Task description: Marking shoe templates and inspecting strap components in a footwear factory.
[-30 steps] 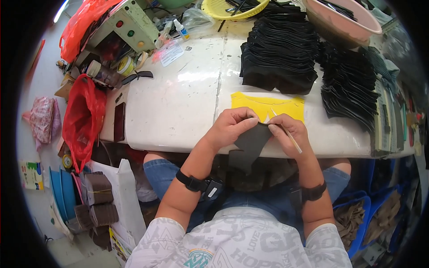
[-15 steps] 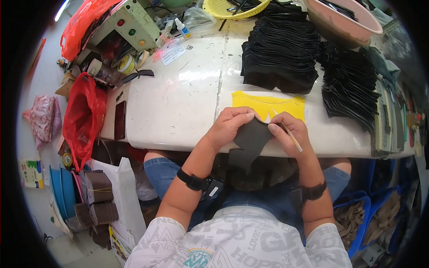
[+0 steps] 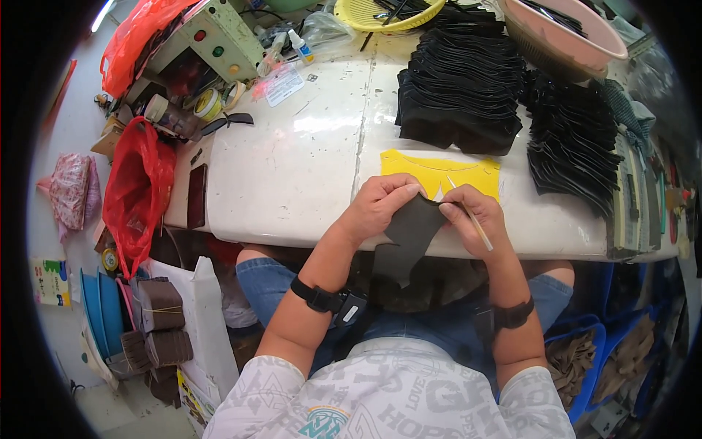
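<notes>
Both hands are closed on a limp dark piece (image 3: 409, 233), held over the near edge of the tabletop (image 3: 285, 172): the left hand (image 3: 383, 207) pinches its far edge between thumb and fingers, and the right hand (image 3: 475, 214) pinches the same edge a little to the right. The fingertips beneath that edge are hidden, so exactly how they meet it cannot be told. A thin pale stick (image 3: 480, 233) lies slantwise in the right hand, part of it covered by the fingers. The piece hangs down past the tabletop, where its ragged lower end nearly merges with the dark shadow between the knees; what stands in that shadow is hard to make out. Just beyond the hands lies a yellow sheet (image 3: 431, 162), its near side partly covered by them. Farther off sits a tall stack of black pieces (image 3: 461, 88), with a second black stack (image 3: 570, 146) to its right; single layers can hardly be told apart. At the far side, a yellow basket (image 3: 387, 25) and a pink basin (image 3: 603, 45) are cut off by the upper border. The contents of a red bag (image 3: 139, 190) on the left are unclear.
</notes>
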{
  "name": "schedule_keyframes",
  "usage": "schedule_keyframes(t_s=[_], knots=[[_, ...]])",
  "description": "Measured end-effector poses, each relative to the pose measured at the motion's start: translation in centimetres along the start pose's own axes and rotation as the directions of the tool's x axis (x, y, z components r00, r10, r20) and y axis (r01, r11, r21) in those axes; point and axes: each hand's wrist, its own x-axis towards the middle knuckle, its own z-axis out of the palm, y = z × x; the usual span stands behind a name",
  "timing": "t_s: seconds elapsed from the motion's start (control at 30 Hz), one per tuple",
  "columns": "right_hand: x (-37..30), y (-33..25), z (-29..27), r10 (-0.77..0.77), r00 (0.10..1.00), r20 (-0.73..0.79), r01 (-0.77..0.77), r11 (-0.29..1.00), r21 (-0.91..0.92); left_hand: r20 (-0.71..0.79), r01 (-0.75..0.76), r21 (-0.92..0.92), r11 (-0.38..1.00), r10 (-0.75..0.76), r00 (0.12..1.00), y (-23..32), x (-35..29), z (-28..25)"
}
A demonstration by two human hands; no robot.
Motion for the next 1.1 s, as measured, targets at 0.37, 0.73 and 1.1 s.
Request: schedule_keyframes(t_s=[0.37,0.73,1.1], knots=[[0.0,0.0,0.1,-0.011,1.0,-0.023,0.01,1.0,-0.021,0.02,0.002,-0.125,0.992,0.0,1.0,-0.2,0.0,-0.2],[0.1,0.0,0.3,0.048,0.998,-0.045,-0.048,0.999,0.01,0.012,0.011,-0.295,0.955,-0.008,1.0,-0.9,0.0,-0.8],[0.6,0.6,-1.0,0.288,0.878,-0.382,-0.006,0.805,0.593,0.07,0.0,-0.043,0.999,0.003,0.998,0.0,-0.3,-0.4]])
